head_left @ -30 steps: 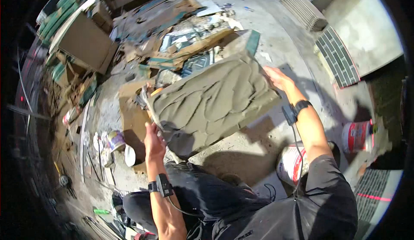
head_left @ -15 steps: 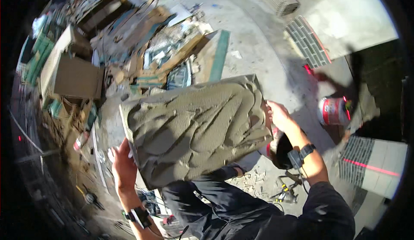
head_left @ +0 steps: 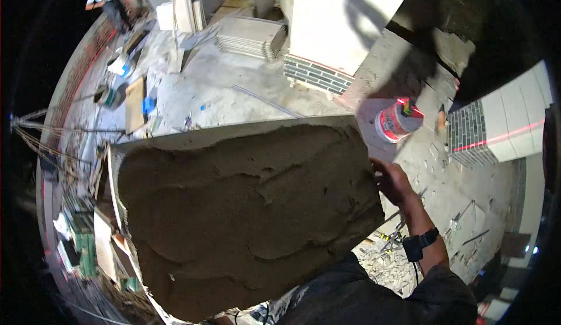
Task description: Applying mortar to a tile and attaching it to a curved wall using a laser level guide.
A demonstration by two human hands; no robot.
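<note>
A large rectangular tile (head_left: 234,131) is held up in front of me, its upper face coated with thick grey-brown mortar (head_left: 251,202) that lies dark in shadow. Ridges and swirls run across the mortar, and a bare strip of tile shows along its far edge. My right hand (head_left: 395,183) is closed on the right edge, fingers curled behind it. At the left edge only a small skin-toned patch of my left hand (head_left: 120,244) shows; the tile hides the rest of that hand and its forearm.
A red-and-white bucket (head_left: 392,122) with a laser level (head_left: 409,107) stands beyond the tile's right corner. A partly tiled pillar (head_left: 318,79) rises ahead, another wall (head_left: 499,120) to the right. Stacked tiles (head_left: 248,35) lie behind. A person (head_left: 108,0) stands far left. Rubble (head_left: 388,266) litters the floor.
The tile has come up closer and my view has swung to the right, toward the pillar and bucket. My left hand has gone mostly behind the tile; the mortar is now in shadow.
</note>
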